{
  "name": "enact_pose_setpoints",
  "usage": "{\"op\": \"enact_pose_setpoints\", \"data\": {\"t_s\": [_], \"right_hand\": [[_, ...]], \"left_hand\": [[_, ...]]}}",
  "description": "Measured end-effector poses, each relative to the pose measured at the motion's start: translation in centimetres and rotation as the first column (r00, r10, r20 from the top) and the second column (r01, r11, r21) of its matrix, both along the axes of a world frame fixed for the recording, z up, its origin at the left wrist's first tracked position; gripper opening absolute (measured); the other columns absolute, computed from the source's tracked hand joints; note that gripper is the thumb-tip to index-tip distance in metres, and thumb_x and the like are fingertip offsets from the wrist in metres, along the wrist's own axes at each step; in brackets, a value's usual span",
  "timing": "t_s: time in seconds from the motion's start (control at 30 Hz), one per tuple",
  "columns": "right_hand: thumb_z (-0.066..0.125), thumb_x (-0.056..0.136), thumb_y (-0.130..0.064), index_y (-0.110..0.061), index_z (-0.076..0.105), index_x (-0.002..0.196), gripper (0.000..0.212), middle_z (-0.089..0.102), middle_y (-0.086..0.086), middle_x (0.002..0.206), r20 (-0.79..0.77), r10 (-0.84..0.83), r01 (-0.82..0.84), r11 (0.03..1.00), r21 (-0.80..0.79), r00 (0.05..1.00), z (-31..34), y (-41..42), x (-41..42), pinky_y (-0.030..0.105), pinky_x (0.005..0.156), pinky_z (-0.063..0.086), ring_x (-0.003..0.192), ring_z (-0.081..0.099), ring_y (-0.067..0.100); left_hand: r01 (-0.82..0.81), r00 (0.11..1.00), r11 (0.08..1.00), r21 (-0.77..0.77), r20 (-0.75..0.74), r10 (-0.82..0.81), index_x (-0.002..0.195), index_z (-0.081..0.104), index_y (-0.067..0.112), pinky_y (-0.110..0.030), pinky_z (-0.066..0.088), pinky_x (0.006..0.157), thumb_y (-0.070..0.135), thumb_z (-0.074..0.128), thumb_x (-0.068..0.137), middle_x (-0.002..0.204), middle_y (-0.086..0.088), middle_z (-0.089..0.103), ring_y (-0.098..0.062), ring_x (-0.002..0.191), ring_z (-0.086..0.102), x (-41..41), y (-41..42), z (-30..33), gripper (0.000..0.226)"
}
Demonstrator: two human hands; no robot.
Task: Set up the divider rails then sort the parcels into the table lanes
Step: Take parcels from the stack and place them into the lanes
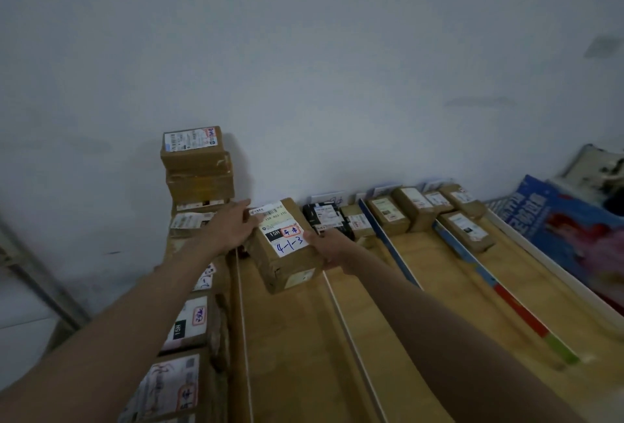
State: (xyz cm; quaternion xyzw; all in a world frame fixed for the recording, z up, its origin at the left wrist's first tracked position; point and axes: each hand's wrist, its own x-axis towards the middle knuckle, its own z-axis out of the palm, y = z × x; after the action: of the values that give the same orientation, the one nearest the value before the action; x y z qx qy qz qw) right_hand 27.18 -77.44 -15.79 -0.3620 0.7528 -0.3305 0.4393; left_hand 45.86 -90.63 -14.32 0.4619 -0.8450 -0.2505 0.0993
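Both hands hold a brown cardboard parcel (285, 255) with a white label marked 4-1-3, low over the wooden table (297, 338) in its second lane from the left. My left hand (233, 225) grips its far left side. My right hand (329, 248) grips its right edge. White divider rails (351, 338) and a blue rail (388, 240) run along the table toward the wall. A black parcel (322, 216) and several brown parcels (418, 208) lie at the far ends of the lanes.
A tall stack of brown boxes (197, 166) stands by the wall at the far left. More labelled parcels (189, 321) line the leftmost lane. A multicoloured rail (516, 304) lies at the right, with a blue printed bag (567, 220) beyond the table edge.
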Motion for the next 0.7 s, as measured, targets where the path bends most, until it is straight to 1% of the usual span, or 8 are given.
{"op": "enact_pose_setpoints", "data": {"t_s": [0.07, 0.17, 0.3, 0.37, 0.43, 0.5, 0.6, 0.7], "right_hand": [[0.047, 0.102, -0.040, 0.001, 0.053, 0.123, 0.046, 0.063, 0.018, 0.121, -0.002, -0.051, 0.051, 0.999, 0.018, 0.999, -0.6, 1.1, -0.9, 0.042, 0.089, 0.057, 0.104, 0.066, 0.031], [0.046, 0.102, -0.039, 0.000, 0.053, 0.121, 0.044, 0.062, 0.018, 0.120, -0.006, -0.134, 0.134, 0.991, 0.016, 0.991, -1.4, 2.6, -2.3, 0.040, 0.084, 0.057, 0.103, 0.065, 0.031], [0.046, 0.101, -0.041, -0.006, 0.053, 0.122, 0.041, 0.063, 0.014, 0.119, 0.004, -0.227, 0.227, 0.974, 0.027, 0.974, -1.6, 5.1, -4.5, 0.043, 0.088, 0.056, 0.106, 0.065, 0.030], [0.046, 0.101, -0.043, -0.008, 0.053, 0.121, 0.040, 0.064, 0.012, 0.117, -0.008, -0.263, 0.263, 0.964, 0.042, 0.965, -1.4, 6.5, -6.0, 0.042, 0.086, 0.056, 0.103, 0.065, 0.028], [0.046, 0.100, -0.044, -0.010, 0.053, 0.120, 0.040, 0.065, 0.012, 0.117, -0.011, -0.300, 0.301, 0.952, 0.056, 0.954, -1.3, 8.1, -7.8, 0.037, 0.077, 0.055, 0.099, 0.065, 0.026], [0.046, 0.100, -0.047, -0.008, 0.054, 0.124, 0.047, 0.064, 0.013, 0.121, -0.025, -0.347, 0.348, 0.936, 0.061, 0.938, -1.1, 9.9, -9.9, 0.036, 0.073, 0.056, 0.101, 0.065, 0.027], [0.044, 0.100, -0.049, -0.003, 0.053, 0.131, 0.056, 0.062, 0.016, 0.123, -0.046, -0.391, 0.393, 0.917, 0.071, 0.919, -1.2, 13.2, -13.3, 0.041, 0.086, 0.058, 0.107, 0.064, 0.030], [0.043, 0.101, -0.049, -0.004, 0.050, 0.133, 0.056, 0.060, 0.015, 0.125, -0.039, -0.432, 0.433, 0.898, 0.079, 0.901, -1.6, 17.2, -16.9, 0.038, 0.085, 0.056, 0.109, 0.062, 0.028]], "left_hand": [[0.049, 0.993, 0.997, -0.053, 0.110, -0.043, 0.152, 0.033, 0.018, -0.047, 0.035, 0.113, 0.051, 0.036, 0.102, 0.156, -0.011, 0.033, -0.031, 0.140, 0.036, -0.6, 0.5, -0.7, 0.059], [0.095, 0.965, 0.988, -0.118, 0.255, -0.062, 0.153, 0.029, 0.022, -0.046, 0.029, 0.114, 0.053, 0.030, 0.103, 0.161, -0.006, 0.025, -0.029, 0.146, 0.026, -1.8, 1.5, -1.4, 0.060], [0.181, 0.925, 0.962, -0.205, 0.367, -0.096, 0.151, 0.033, 0.018, -0.045, 0.028, 0.115, 0.051, 0.033, 0.103, 0.156, -0.010, 0.033, -0.030, 0.143, 0.032, -4.6, 3.3, -1.9, 0.059], [0.227, 0.916, 0.945, -0.235, 0.382, -0.125, 0.149, 0.037, 0.016, -0.044, 0.034, 0.113, 0.050, 0.033, 0.102, 0.152, -0.011, 0.039, -0.030, 0.138, 0.038, -6.3, 4.4, -1.8, 0.057], [0.278, 0.908, 0.920, -0.278, 0.388, -0.157, 0.145, 0.042, 0.015, -0.045, 0.041, 0.107, 0.046, 0.033, 0.103, 0.147, -0.011, 0.045, -0.029, 0.131, 0.046, -8.3, 5.7, -1.6, 0.053], [0.304, 0.912, 0.900, -0.314, 0.370, -0.179, 0.143, 0.045, 0.015, -0.045, 0.041, 0.105, 0.045, 0.032, 0.103, 0.146, -0.009, 0.046, -0.028, 0.129, 0.049, -10.5, 7.2, -1.5, 0.051], [0.328, 0.917, 0.876, -0.353, 0.344, -0.204, 0.143, 0.044, 0.016, -0.040, 0.037, 0.109, 0.047, 0.030, 0.104, 0.147, -0.006, 0.045, -0.026, 0.131, 0.046, -14.4, 10.2, -1.9, 0.052], [0.346, 0.913, 0.870, -0.350, 0.337, -0.228, 0.144, 0.043, 0.017, -0.040, 0.034, 0.113, 0.048, 0.029, 0.103, 0.148, -0.005, 0.044, -0.025, 0.134, 0.044, -18.7, 13.8, -2.9, 0.053]]}}
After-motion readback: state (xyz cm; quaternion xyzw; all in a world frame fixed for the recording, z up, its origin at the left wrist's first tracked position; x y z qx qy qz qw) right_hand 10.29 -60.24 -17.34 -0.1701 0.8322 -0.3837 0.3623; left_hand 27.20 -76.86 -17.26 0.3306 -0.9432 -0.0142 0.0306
